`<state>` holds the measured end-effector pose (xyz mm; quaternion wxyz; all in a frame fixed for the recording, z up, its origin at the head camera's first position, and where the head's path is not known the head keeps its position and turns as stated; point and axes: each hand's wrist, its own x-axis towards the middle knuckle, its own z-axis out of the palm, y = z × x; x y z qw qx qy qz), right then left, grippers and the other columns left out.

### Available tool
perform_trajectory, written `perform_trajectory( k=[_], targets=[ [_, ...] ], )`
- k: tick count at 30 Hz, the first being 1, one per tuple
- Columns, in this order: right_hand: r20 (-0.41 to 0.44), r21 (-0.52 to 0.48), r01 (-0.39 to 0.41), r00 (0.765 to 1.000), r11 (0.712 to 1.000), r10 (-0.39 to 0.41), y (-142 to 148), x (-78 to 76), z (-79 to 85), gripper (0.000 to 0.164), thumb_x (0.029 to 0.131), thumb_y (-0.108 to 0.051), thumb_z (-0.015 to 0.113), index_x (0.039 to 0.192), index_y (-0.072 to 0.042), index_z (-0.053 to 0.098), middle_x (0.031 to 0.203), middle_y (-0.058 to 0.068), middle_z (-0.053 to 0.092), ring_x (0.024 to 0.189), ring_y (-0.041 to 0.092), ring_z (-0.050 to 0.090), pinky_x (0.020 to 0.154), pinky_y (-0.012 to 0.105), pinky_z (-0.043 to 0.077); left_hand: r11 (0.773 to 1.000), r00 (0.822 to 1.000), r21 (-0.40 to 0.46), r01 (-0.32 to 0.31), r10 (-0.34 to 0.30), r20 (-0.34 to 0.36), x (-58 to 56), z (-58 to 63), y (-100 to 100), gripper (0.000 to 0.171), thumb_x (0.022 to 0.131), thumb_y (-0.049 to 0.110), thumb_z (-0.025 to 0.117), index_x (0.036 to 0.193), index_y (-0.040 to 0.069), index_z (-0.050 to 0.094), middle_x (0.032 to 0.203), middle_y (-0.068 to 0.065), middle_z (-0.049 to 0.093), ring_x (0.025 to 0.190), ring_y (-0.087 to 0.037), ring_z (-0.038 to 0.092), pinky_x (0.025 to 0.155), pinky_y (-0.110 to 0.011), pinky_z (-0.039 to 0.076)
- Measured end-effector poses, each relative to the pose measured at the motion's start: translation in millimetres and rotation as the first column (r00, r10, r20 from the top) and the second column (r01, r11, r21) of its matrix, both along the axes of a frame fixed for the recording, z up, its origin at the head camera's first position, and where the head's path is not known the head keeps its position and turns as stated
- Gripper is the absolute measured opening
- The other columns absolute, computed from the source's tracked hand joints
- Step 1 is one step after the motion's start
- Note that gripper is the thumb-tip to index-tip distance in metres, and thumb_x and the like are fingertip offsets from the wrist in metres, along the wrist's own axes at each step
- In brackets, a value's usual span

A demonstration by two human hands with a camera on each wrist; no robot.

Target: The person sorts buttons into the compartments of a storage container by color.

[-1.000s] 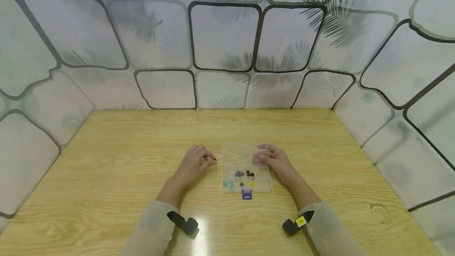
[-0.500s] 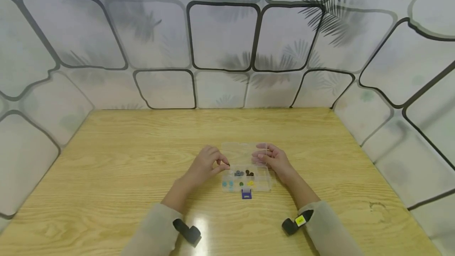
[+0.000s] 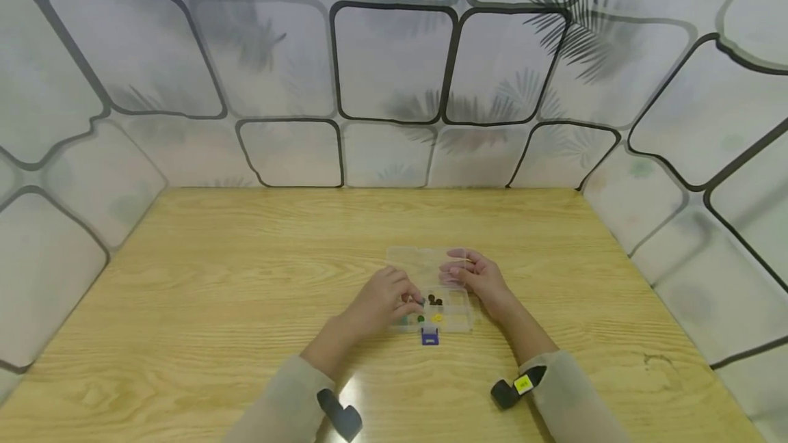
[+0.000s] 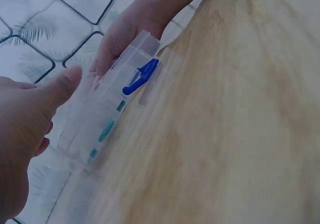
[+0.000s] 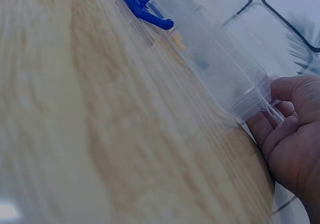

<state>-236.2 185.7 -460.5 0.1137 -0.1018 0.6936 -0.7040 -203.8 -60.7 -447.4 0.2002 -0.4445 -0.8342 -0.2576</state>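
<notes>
A clear plastic compartment box lies with its lid raised at the back. Dark round pieces, a yellow piece and a green piece sit in separate compartments. My left hand reaches over the box's left half, thumb and forefinger pinched near the blue-grey pieces. A small dark piece showed at those fingertips earlier; now it is hard to make out. At the box's right end my right hand holds it by the lid side, thumb against the clear plastic.
A blue latch hangs open at the box's front edge, touching or just above the wooden table. A patterned wall covering rises behind the table and along both sides.
My left hand has moved right from beside the box to over its left compartments, covering the light-blue pieces. The right hand stays at the lid.
</notes>
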Motion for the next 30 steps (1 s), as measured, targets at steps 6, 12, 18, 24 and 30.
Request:
perform_trajectory(
  k=[6, 12, 18, 24, 30],
  targets=[
    [0.003, -0.005, -0.002, 1.0, 1.0, 0.002, 1, 0.3, 0.3, 0.044, 0.095, -0.009, 0.057, 0.133, 0.006, 0.04, 0.099, -0.003, 0.069, 0.092, 0.013, 0.068, 0.084, 0.027, 0.052, 0.994, 0.996, -0.091, -0.053, 0.059, 0.062, 2.8, 0.3, 2, 0.018, 0.082, 0.033, 0.07, 0.089, 0.016, 0.068, 0.078, 0.007, 0.058, 0.076, -0.008, 0.044, 0.071, -0.021, 0.039],
    [0.004, -0.007, -0.007, 1.0, 1.0, 0.007, 2, 1.0, 0.8, 0.045, 0.095, -0.009, 0.057, 0.134, 0.005, 0.039, 0.1, -0.003, 0.069, 0.092, 0.013, 0.068, 0.085, 0.027, 0.052, 0.992, 0.995, -0.116, -0.059, 0.067, 0.067, 3.1, -1.6, 3, 0.019, 0.082, 0.035, 0.069, 0.088, 0.017, 0.068, 0.077, 0.008, 0.057, 0.075, -0.007, 0.042, 0.07, -0.019, 0.037],
    [0.013, 0.011, 0.003, 1.0, 1.0, -0.003, 2, -0.3, 0.8, 0.045, 0.094, -0.009, 0.057, 0.133, 0.005, 0.041, 0.1, -0.002, 0.069, 0.092, 0.012, 0.068, 0.084, 0.027, 0.052, 0.991, 0.991, -0.116, -0.065, 0.078, 0.11, 4.0, -0.1, 3, 0.02, 0.084, 0.035, 0.068, 0.09, 0.017, 0.068, 0.079, 0.008, 0.057, 0.076, -0.007, 0.042, 0.071, -0.02, 0.037],
    [0.0, 0.034, -0.002, 1.0, 0.999, 0.002, 1, -3.8, -0.5, 0.046, 0.094, -0.01, 0.058, 0.133, 0.006, 0.04, 0.1, -0.003, 0.069, 0.091, 0.011, 0.068, 0.083, 0.023, 0.052, 0.992, 0.987, -0.097, -0.082, 0.095, 0.133, 3.9, 1.5, 1, 0.019, 0.087, 0.034, 0.065, 0.092, 0.017, 0.068, 0.082, 0.008, 0.058, 0.078, -0.007, 0.045, 0.073, -0.022, 0.04],
    [0.001, 0.028, -0.004, 1.0, 1.0, 0.004, -1, -6.2, -0.5, 0.046, 0.094, -0.01, 0.059, 0.134, 0.006, 0.041, 0.1, -0.004, 0.07, 0.091, 0.011, 0.068, 0.083, 0.024, 0.051, 0.996, 0.984, -0.049, -0.079, 0.086, 0.158, 1.8, 3.9, -7, 0.018, 0.09, 0.032, 0.062, 0.094, 0.016, 0.069, 0.082, 0.007, 0.057, 0.081, -0.008, 0.047, 0.076, -0.024, 0.042]
  ],
)
